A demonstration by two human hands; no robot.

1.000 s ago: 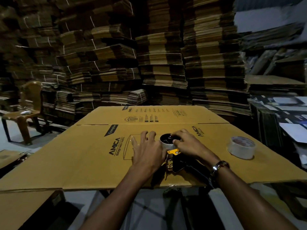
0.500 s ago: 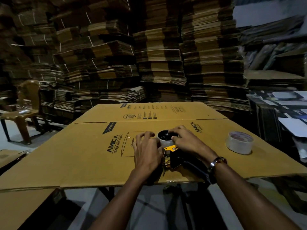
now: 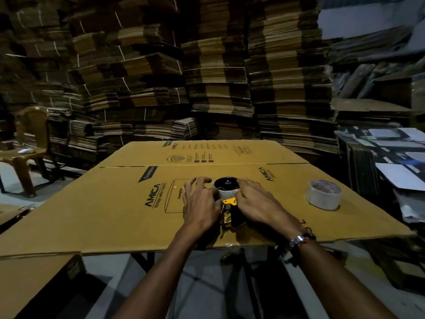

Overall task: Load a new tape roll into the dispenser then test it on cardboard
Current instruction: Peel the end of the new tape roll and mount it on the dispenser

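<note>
Both hands flank the dispenser: left hand (image 3: 200,204) curled against its side, right hand (image 3: 257,203) gripping its far side. Flattened AMICA cardboard (image 3: 115,210) underneath. Black-and-yellow dispenser (image 3: 230,203), pale roll mounted. Spare tape roll (image 3: 323,197) well right.

Dispenser (image 3: 234,210) largely hidden beneath hands (image 3: 232,201).

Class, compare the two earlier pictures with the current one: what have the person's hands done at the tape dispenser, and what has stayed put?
Little changed. The left hand, flat beside the dispenser a second ago, curled its fingers in against the roll. The right hand kept its grip on the dispenser's other side. Nothing was let go. The spare tape roll and the cardboard sheet stayed where they were.
</note>
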